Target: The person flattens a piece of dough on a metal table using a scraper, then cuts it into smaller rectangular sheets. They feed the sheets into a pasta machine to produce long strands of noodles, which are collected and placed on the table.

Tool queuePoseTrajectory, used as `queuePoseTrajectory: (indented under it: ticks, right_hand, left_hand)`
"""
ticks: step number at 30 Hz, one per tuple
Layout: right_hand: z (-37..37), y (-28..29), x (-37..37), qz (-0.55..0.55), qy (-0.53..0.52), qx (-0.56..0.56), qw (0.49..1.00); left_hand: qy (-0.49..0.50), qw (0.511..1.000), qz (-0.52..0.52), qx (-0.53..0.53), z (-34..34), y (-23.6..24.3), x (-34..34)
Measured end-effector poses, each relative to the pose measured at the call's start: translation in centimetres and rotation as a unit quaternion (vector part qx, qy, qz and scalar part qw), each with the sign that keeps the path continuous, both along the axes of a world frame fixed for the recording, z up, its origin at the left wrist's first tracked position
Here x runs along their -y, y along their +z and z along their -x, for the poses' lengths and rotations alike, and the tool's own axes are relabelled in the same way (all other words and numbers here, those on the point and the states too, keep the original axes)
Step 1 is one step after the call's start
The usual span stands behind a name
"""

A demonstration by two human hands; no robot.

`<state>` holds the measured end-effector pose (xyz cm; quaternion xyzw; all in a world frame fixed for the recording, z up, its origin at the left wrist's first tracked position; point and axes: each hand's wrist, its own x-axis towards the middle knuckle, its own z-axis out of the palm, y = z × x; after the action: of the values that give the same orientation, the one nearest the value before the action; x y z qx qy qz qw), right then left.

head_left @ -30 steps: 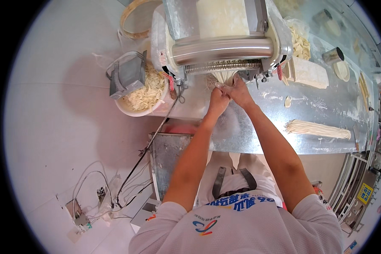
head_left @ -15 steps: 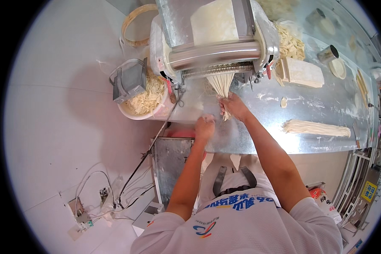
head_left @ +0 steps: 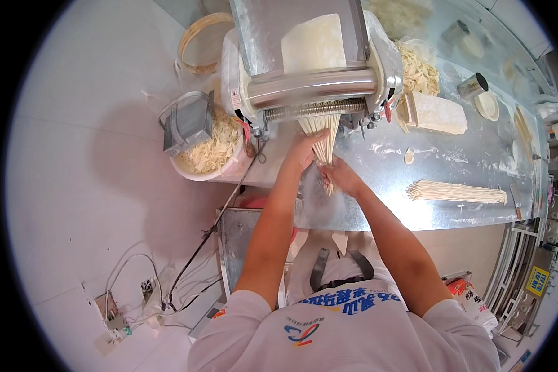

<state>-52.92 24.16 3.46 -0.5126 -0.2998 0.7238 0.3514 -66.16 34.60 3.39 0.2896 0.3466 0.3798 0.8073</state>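
A steel noodle machine stands on the metal table, a flat dough sheet lying on its upper tray. Long pale noodle strands hang from its ridged cutter roller. My left hand reaches into their upper part just below the cutter, fingers curled against them. Lower down, my right hand is closed round the same strands, whose loose ends poke out beneath it. To the right, a straight bundle of cut noodles lies along the table's front part.
At left are a white bucket of loose noodle scraps, a grey metal attachment on it, a wooden hoop and a hanging cable. At right are stacked dough slabs, dough strips, a steel cylinder, a bowl and sticks.
The noodle strands have grown longer out of the cutter. My right hand has come down toward me with them, while my left hand dropped away, then rose back up onto the strands.
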Motion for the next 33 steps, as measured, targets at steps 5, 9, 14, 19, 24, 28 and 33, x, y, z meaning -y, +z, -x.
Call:
queuePoseTrajectory:
  ticks: [5, 9, 14, 19, 24, 28, 33]
  right_hand:
    - [0.3, -0.3, 1.1, 0.006, 0.008, 0.013, 1.000]
    - [0.3, -0.2, 2.1, 0.007, 0.020, 0.024, 0.999]
    - [0.0, -0.6, 3.9, 0.016, 0.029, 0.029, 0.999]
    - [0.0, -1.6, 5.4, 0.013, 0.044, 0.050, 0.998]
    - [0.3, -0.8, 6.7, 0.005, 0.061, 0.083, 0.995]
    - [0.5, 0.0, 7.6, 0.018, 0.059, 0.065, 0.996]
    - [0.7, 1.1, 8.9, 0.010, 0.067, 0.073, 0.995]
  left_hand:
    - [-0.048, 0.997, -0.025, 0.063, -1.0, 0.3, -0.5]
    - [-0.055, 0.996, 0.013, 0.067, -1.3, 0.1, -0.5]
    - [-0.056, 0.997, 0.016, 0.060, -1.3, 1.2, 0.2]
    - [-0.072, 0.995, -0.002, 0.068, -1.3, 2.2, 0.4]
    - [-0.073, 0.995, 0.010, 0.075, -1.2, 2.0, 0.7]
    - [-0.081, 0.992, 0.010, 0.094, -1.2, 2.0, 0.9]
    - [-0.080, 0.991, 0.028, 0.103, -1.1, 1.9, 1.1]
